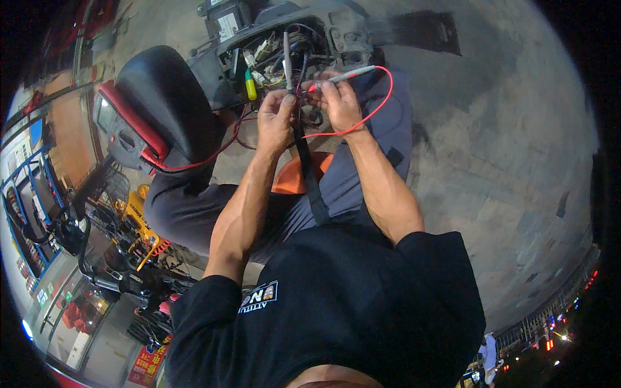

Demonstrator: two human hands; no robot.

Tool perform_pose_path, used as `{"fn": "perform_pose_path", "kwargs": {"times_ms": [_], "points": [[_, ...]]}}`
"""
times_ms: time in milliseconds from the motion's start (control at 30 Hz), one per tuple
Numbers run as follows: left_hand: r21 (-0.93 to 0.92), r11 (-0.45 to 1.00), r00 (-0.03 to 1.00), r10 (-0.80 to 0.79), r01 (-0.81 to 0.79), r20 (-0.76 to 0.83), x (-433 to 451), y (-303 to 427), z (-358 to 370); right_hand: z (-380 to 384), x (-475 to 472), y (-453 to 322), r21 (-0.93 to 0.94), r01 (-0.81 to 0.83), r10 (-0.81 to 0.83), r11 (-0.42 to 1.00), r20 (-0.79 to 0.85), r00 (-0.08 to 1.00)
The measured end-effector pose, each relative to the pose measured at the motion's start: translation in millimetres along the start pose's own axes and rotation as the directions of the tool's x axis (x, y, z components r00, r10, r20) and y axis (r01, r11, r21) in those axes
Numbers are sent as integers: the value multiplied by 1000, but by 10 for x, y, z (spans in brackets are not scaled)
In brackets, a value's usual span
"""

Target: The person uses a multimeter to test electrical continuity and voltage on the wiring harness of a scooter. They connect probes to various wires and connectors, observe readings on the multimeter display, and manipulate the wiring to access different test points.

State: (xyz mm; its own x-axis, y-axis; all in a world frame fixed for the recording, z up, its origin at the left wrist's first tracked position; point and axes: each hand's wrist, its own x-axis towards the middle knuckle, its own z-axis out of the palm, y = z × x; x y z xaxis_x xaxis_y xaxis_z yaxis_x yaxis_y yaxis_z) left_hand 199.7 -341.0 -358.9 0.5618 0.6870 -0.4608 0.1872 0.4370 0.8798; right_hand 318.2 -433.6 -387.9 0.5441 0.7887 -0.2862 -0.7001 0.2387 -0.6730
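Observation:
My left hand point(274, 119) pinches the lower end of an upright grey test probe point(287, 60), close to some thin dark wires point(303, 72). In my right hand point(342, 104) a second grey test probe point(356, 72) lies between thumb and fingers, its red end towards the left hand; a red test lead point(388, 94) loops from it over the wrist. Both hands are at the edge of an open vehicle compartment point(271, 53) full of wiring and connectors. To the left, a red and grey multimeter point(126, 131) leans against a black padded seat point(165, 97). What the probe tips touch is hidden.
A yellow-green handled tool point(250, 87) stands by the connectors. A black box point(225, 24), apparently a battery, sits beyond the compartment. Between my legs are an orange round object point(286, 177) and a black strap point(310, 184). Parked two-wheelers point(121, 271) crowd the left.

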Motion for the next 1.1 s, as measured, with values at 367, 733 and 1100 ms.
{"fn": "perform_pose_path", "kwargs": {"times_ms": [367,733,1100], "points": [[8,997,996,76,-76,57,-22,-57,17,-68,-10,19,-80,-3,-1,997,-53,999],[444,831,935,352,-335,47,-18,-126,22,31,-4,-76,-280,116,-108,953,45,993],[570,758,929,370,-318,25,-74,-100,27,34,-6,-157,-365,36,-32,930,19,999]]}}
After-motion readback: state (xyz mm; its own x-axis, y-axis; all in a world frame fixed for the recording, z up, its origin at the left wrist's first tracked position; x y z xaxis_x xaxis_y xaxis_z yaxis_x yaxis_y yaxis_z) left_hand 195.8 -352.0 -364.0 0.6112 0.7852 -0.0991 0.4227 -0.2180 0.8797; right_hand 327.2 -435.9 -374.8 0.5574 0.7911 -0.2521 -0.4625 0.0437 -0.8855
